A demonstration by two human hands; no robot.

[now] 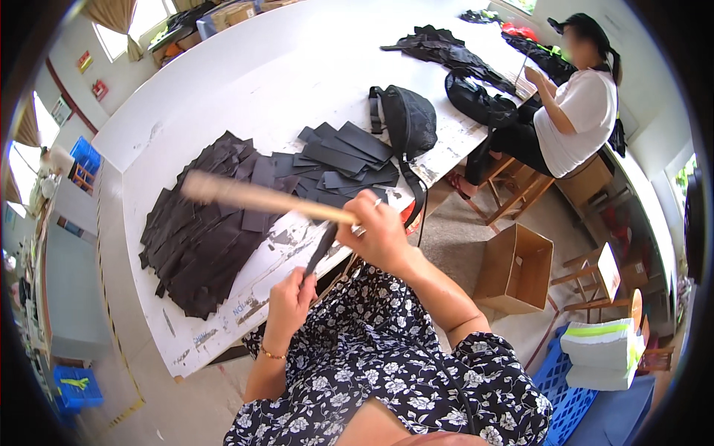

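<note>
Head view showed us a white bench stretching from eight o'clock round to one. Our right hand, near the centre, had its fingers closed around the narrow end of a wooden stick, whose thicker, blurred end pointed toward ten o'clock, over a large pile of dark pieces at nine o'clock. Our left hand, at seven o'clock, had its fingers pinched on a narrow black strip, which ran up toward one o'clock to the right hand; we could not tell whether it touched the stick. A smaller pile of black rectangles lay at twelve o'clock, with a black bag just beside it at one. At two o'clock a co-worker sat by the bench. An open cardboard box stood between three and four o'clock, and a blue crate at four.
</note>
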